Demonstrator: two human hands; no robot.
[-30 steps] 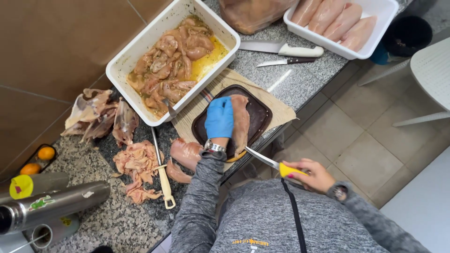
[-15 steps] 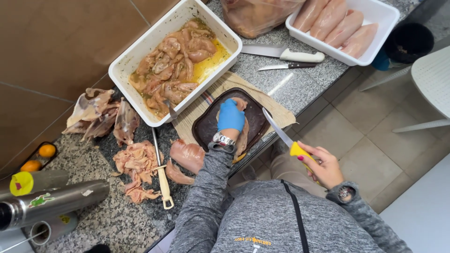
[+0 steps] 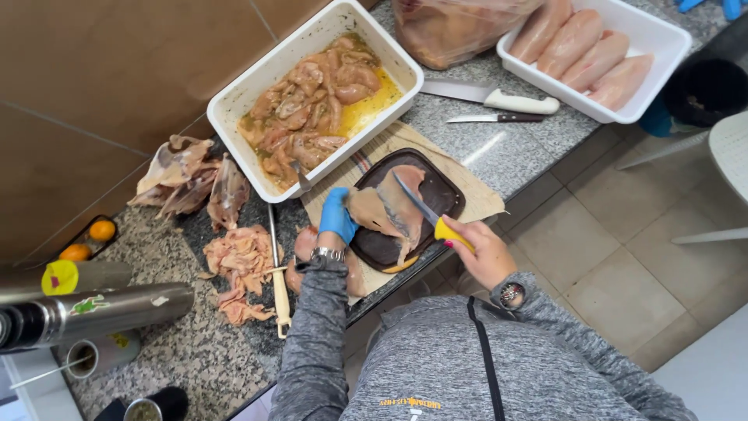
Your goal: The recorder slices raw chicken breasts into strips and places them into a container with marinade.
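A raw chicken breast (image 3: 393, 206) lies split open on a dark brown cutting board (image 3: 444, 191). My left hand (image 3: 337, 216), in a blue glove, holds the left flap of the meat at the board's left edge. My right hand (image 3: 481, 253) grips a yellow-handled knife (image 3: 425, 210); its blade lies over the middle of the breast, pointing away from me. A beige cloth (image 3: 475, 201) lies under the board.
A white tray of marinated chicken pieces (image 3: 315, 97) sits behind the board, and a white tray of whole breasts (image 3: 596, 54) at the right. Two knives (image 3: 491, 101) lie between them. Trimmings (image 3: 238, 261), chicken carcasses (image 3: 187, 183), a sharpening steel (image 3: 276, 269) and steel flasks (image 3: 93, 316) are at the left.
My left hand slid from on top of the breast to its left flap, opening the meat. My right hand brought the knife from the counter's edge up over the breast.
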